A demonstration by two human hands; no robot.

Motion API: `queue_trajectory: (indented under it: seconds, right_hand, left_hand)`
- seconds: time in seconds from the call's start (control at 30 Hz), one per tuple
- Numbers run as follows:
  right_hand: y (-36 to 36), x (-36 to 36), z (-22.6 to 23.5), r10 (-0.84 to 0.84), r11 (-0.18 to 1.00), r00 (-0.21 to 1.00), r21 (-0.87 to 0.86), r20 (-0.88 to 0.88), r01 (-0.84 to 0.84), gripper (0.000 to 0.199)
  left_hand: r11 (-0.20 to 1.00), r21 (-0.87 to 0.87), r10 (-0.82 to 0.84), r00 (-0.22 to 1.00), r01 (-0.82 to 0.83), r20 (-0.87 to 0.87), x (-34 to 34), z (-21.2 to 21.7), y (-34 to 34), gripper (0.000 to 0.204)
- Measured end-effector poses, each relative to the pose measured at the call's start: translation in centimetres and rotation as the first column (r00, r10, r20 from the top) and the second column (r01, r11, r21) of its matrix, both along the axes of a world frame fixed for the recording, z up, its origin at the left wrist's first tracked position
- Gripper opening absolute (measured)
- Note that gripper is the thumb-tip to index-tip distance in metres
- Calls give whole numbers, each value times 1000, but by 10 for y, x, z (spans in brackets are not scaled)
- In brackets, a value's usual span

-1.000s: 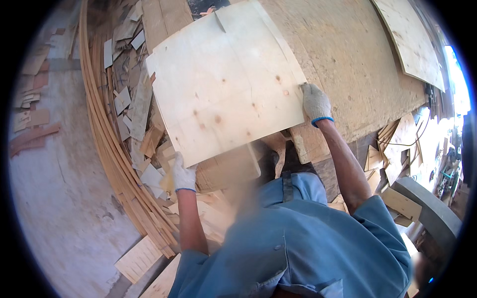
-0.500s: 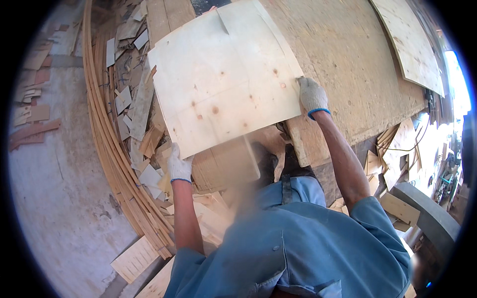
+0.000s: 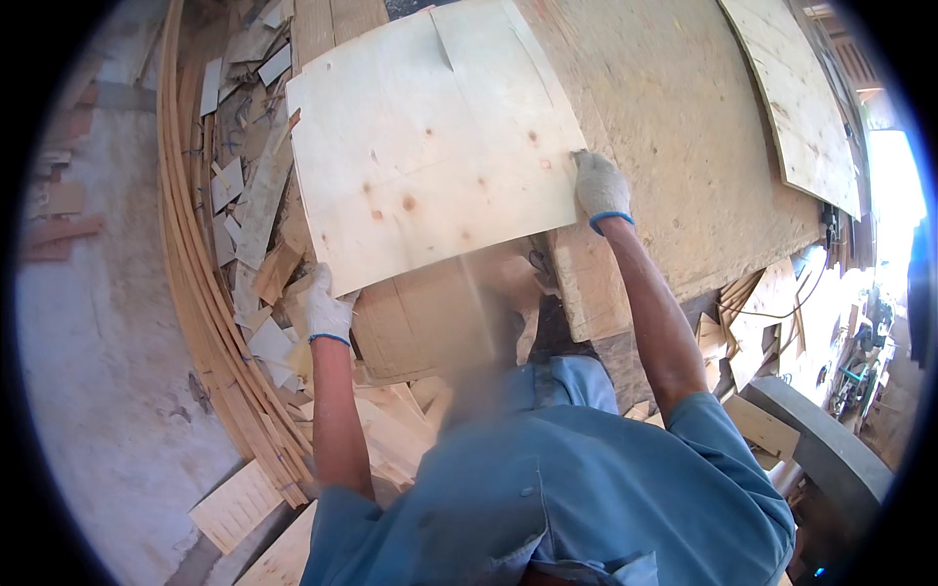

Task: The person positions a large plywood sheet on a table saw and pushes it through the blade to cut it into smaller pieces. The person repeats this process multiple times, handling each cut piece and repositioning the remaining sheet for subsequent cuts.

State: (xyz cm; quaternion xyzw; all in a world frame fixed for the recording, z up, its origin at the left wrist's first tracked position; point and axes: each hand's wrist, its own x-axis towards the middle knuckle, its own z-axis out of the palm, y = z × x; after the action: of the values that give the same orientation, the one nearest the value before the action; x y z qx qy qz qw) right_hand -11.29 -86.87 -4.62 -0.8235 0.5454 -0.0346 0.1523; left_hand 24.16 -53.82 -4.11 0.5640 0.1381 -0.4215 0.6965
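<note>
A large pale sheet of wood veneer [image 3: 430, 146], dotted with small brown knots, lies across the wooden workbench before me. My left hand [image 3: 328, 305], in a white knit glove with a blue cuff, grips its near left corner. At the near right edge my right hand [image 3: 603, 188], gloved the same way, is closed on the sheet. Its fingertips are partly hidden. A split line runs down from the sheet's far edge, and other layers show along its left side.
The worn wooden workbench [image 3: 703, 146] spreads to the right, with another knotty sheet [image 3: 796, 107] at its far right. Long thin wood strips [image 3: 186, 234] curve along the left, beside heaped offcuts [image 3: 234, 186]. More scraps lie below my left arm. A grey curved piece [image 3: 821, 435] stands at lower right.
Both gloved hands keep their hold on the veneer sheet. Hands, sheet and surroundings all sit slightly further left in the picture, and the sheet's near edge is a little higher.
</note>
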Motion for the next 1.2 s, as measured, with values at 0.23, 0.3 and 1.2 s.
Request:
queue_trajectory:
  seconds: [0.23,0.3,1.2]
  right_hand:
    - [-16,12,4,-11,1000,1000,22,-2,11,34]
    - [-21,18,9,-36,997,999,70,-22,38,34]
    - [-60,61,21,27,999,999,-21,-19,-28,36]
  left_hand:
    - [1000,-5,-6,1000,6,7,11,-4,-16,41]
    - [1000,-4,7,1000,-7,-5,14,-3,-20,42]
    - [999,3,-36,998,36,45,53,2,-73,43]
